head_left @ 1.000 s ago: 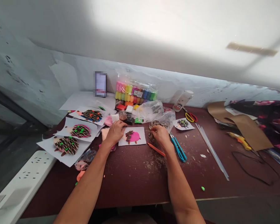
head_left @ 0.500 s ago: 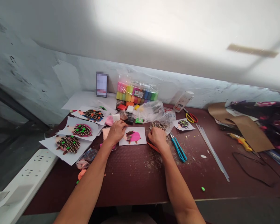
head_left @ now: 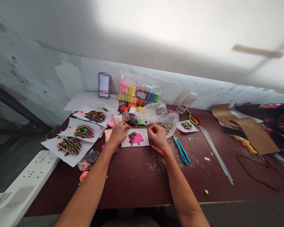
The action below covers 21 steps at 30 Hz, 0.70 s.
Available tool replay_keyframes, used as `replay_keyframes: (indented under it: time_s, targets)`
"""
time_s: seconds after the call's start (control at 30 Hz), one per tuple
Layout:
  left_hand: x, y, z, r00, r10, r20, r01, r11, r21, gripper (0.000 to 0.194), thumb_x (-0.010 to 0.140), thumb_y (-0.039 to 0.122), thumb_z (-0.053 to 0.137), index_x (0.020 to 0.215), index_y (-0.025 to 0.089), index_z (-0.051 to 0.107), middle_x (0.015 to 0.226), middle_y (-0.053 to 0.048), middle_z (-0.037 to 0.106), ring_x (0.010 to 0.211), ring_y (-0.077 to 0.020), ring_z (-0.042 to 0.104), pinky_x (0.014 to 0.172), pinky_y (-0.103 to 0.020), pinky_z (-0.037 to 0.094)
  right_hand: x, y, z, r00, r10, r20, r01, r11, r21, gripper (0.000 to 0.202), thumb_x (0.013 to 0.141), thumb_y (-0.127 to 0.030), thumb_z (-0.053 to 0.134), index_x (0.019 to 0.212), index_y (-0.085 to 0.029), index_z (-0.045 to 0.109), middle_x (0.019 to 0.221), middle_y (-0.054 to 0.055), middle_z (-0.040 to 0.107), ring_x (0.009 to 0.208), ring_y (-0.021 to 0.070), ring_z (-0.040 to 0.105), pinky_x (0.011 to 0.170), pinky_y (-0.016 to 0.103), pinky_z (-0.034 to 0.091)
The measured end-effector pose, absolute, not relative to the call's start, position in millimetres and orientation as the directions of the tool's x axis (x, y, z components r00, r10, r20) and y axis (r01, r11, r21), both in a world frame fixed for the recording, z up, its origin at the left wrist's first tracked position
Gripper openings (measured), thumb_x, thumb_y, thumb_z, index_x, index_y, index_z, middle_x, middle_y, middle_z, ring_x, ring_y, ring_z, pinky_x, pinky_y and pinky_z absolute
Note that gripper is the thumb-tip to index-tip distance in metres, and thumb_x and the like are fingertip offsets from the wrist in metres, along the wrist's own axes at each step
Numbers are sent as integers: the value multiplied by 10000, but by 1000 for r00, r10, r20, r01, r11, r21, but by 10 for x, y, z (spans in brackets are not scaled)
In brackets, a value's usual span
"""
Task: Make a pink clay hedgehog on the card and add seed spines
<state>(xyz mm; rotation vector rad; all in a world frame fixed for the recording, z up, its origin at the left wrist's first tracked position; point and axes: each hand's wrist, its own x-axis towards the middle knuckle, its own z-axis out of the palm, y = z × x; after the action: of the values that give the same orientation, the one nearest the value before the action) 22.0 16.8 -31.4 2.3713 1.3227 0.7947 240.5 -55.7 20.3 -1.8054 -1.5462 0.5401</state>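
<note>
A white card [head_left: 142,143] lies flat, bearing a pink clay hedgehog [head_left: 138,138] whose left part has dark striped seeds stuck on it. My left hand [head_left: 119,132] rests at the card's upper left corner, fingertips pressed on its edge. Beside the card's right edge, my right hand [head_left: 158,135] is closed in a pinch; whatever is between its fingertips is too small to make out. Behind it, a pile of seeds [head_left: 167,128] sits in a clear plastic bag [head_left: 171,121]. An orange tool [head_left: 156,149] lies partly under my right wrist.
Finished seed hedgehogs on paper [head_left: 69,145] lie left, near a white power strip [head_left: 38,170]. Clay packs [head_left: 139,94] and a phone [head_left: 104,85] stand behind. Rightward are a blue-handled tool [head_left: 181,152], scissors [head_left: 194,119], clear sticks [head_left: 216,154] and a yellow glue gun [head_left: 246,144].
My right hand has come off the seed pile and moved slightly left toward the card, its fingers now pinched together. My left hand has stayed at the card's corner.
</note>
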Motion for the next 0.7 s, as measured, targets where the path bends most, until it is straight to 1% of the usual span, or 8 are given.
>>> replay_keyframes:
  time_s: [0.03, 0.1, 0.17, 0.2, 0.33, 0.47, 0.57, 0.7]
  targets:
    - [219, 169, -314, 420, 851, 315, 678, -525, 515, 253, 875, 127, 518, 941, 176, 757, 1006, -99, 673, 982, -249, 618, 932, -402, 507, 2383, -552, 182, 161, 983, 91, 597, -24, -802, 139, 795, -247, 567, 745, -164, 666, 707, 18, 695, 632, 126, 593, 630, 221, 422]
    - [215, 172, -315, 425, 851, 309, 674, -525, 519, 255, 878, 132, 513, 941, 177, 756, 1007, -98, 672, 975, -248, 616, 929, -404, 508, 2332, -551, 148, 71, 997, 4, 443, -28, -896, 126, 758, -271, 603, 747, -162, 664, 682, 1, 680, 584, 113, 555, 577, 211, 407]
    - [211, 175, -319, 428, 851, 305, 669, -525, 526, 258, 879, 133, 510, 945, 177, 755, 1010, -99, 672, 975, -246, 615, 930, -405, 508, 2280, -562, 131, -4, 998, -59, 368, -54, -928, 145, 759, -291, 616, 786, -160, 674, 679, -8, 678, 559, 107, 535, 554, 209, 405]
    - [209, 177, -323, 426, 852, 304, 667, -523, 531, 258, 878, 133, 510, 945, 179, 755, 1010, -98, 671, 979, -245, 613, 933, -405, 506, 2255, -570, 129, -35, 997, -71, 373, -53, -926, 148, 773, -285, 606, 803, -161, 682, 680, -11, 679, 558, 106, 536, 556, 210, 408]
    - [207, 183, -345, 417, 854, 312, 657, -520, 546, 256, 868, 133, 517, 940, 196, 754, 1002, -86, 671, 997, -240, 604, 945, -403, 502, 2171, -604, 145, -39, 999, -4, 561, 19, -828, 112, 811, -214, 614, 791, -173, 717, 697, -14, 689, 619, 112, 570, 636, 216, 428]
    - [210, 184, -345, 418, 852, 315, 656, -523, 544, 255, 870, 135, 514, 938, 193, 753, 994, -85, 670, 988, -238, 603, 938, -400, 504, 2098, -630, 160, -3, 995, 96, 724, 68, -686, 70, 814, -166, 679, 802, -194, 743, 820, 11, 701, 769, 138, 618, 751, 239, 442]
    - [210, 183, -333, 422, 852, 309, 658, -523, 541, 256, 871, 130, 513, 939, 183, 754, 998, -91, 671, 981, -243, 605, 932, -405, 503, 2058, -640, 161, 5, 997, 83, 793, 47, -608, 93, 832, -151, 682, 833, -200, 762, 847, 23, 687, 782, 146, 617, 747, 246, 432]
    - [209, 182, -331, 427, 850, 309, 650, -526, 548, 254, 873, 137, 516, 943, 188, 755, 997, -91, 671, 984, -245, 603, 936, -413, 504, 2024, -636, 143, 3, 998, 61, 835, 31, -549, 140, 859, -144, 655, 875, -210, 778, 841, 24, 684, 778, 150, 613, 736, 245, 420]
